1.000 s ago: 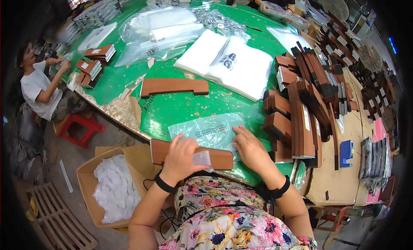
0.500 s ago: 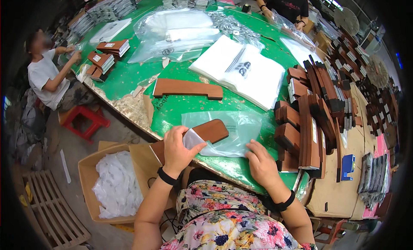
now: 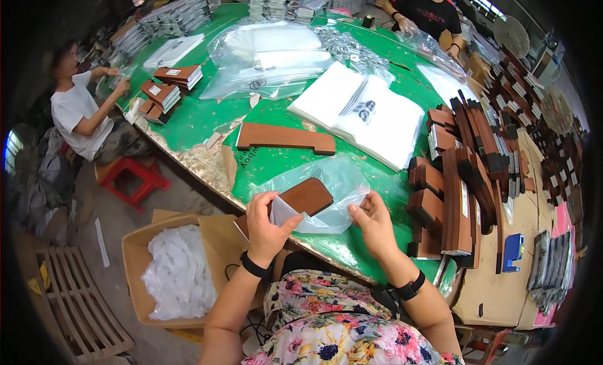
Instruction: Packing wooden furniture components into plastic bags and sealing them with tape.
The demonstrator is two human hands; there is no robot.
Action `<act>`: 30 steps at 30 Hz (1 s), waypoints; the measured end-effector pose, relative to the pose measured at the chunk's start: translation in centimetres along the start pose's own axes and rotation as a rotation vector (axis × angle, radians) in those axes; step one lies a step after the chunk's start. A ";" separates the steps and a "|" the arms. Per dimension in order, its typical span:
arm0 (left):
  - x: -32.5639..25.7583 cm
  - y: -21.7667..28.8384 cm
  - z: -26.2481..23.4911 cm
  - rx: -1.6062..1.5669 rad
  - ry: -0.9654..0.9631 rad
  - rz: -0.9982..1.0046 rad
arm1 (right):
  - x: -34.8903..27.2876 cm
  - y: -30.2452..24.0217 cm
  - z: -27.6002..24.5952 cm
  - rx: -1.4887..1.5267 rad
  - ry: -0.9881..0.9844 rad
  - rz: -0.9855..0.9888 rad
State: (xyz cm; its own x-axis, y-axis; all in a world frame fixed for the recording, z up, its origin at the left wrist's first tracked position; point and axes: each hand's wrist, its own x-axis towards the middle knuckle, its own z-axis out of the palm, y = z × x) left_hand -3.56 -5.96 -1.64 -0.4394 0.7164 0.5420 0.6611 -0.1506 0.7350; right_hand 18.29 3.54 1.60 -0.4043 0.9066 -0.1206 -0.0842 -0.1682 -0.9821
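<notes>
My left hand (image 3: 267, 228) is closed around a brown wood-coloured piece (image 3: 306, 196) with a rounded end, and its thumb presses the near edge of a clear plastic bag (image 3: 347, 179). The rounded end lies within the bag; the other end passes under my left hand toward the table's front edge. At the bag's right side, my right hand (image 3: 373, 225) pinches the film between thumb and fingers. Beyond the bag, a similar brown piece (image 3: 286, 139) with a stepped end rests flat on the green table (image 3: 264, 170).
Stacked brown pieces (image 3: 457, 205) stand on the right, beside a blue tape dispenser (image 3: 513, 252). White plastic bags (image 3: 392, 129) lie farther back. A cardboard box (image 3: 139, 277) of crumpled plastic sits below left, near a red stool (image 3: 135, 181). Two people work across the table.
My right hand has closed on the bag's right edge and drawn it inward and up. The bag now bunches around the piece's rounded end. The whole view has shifted slightly.
</notes>
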 end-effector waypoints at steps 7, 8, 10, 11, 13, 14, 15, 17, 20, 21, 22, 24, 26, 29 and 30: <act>0.2 0.3 -0.1 0.142 -0.037 0.065 | -0.9 -1.7 -1.0 -0.209 0.206 -0.113; 0.4 0.2 0.0 0.172 -0.044 0.069 | -1.4 -1.6 -1.9 -0.518 0.234 -0.139; 0.5 0.4 0.1 0.188 -0.053 0.076 | -2.6 -1.5 -2.8 -0.831 0.191 -0.290; 0.5 0.5 0.1 0.205 -0.065 0.084 | -2.9 -1.6 -2.8 -1.140 0.142 -0.442; 0.9 0.6 0.2 0.233 -0.082 0.113 | -4.0 -2.5 -2.0 -1.208 0.121 -0.303; 1.0 0.7 0.2 0.262 -0.098 0.146 | -3.8 -2.9 -1.7 -1.340 0.093 -0.452; 1.0 0.8 0.1 0.262 -0.102 0.143 | -3.7 -3.3 -1.3 -1.468 0.062 -0.605; 1.1 1.2 -0.3 0.242 -0.178 0.146 | -2.9 -3.6 -0.8 -1.453 0.030 -0.698; 1.5 1.7 -0.7 0.270 -0.273 0.210 | -2.0 -3.0 -0.6 -1.358 -0.312 -0.690; 1.6 1.6 -1.1 0.274 -0.274 0.208 | -2.4 -2.5 -0.6 -1.368 -0.361 -0.645; 1.6 1.6 -1.4 0.247 -0.292 0.218 | -2.9 -1.8 -0.7 -1.377 -0.413 -0.600; 1.9 1.8 -2.0 0.223 -0.310 0.223 | -3.0 -0.3 -1.5 -1.367 -0.515 -0.512; 2.9 2.4 -3.0 0.018 -0.340 0.062 | -3.3 -1.3 -1.2 -1.336 -0.550 -0.451; 4.2 3.2 -4.0 -0.059 -0.335 0.014 | -3.1 -1.4 -1.4 -1.305 -0.613 -0.381; 4.7 3.1 -4.1 -0.062 -0.318 0.099 | -3.1 -1.5 -1.3 -1.310 -0.629 -0.381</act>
State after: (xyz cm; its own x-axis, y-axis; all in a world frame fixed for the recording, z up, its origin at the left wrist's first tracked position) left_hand -6.05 -5.89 4.89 -0.1568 0.8714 0.4649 0.6488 -0.2640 0.7137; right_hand 20.88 1.50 3.26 -0.8891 0.4488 -0.0895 0.4435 0.7969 -0.4102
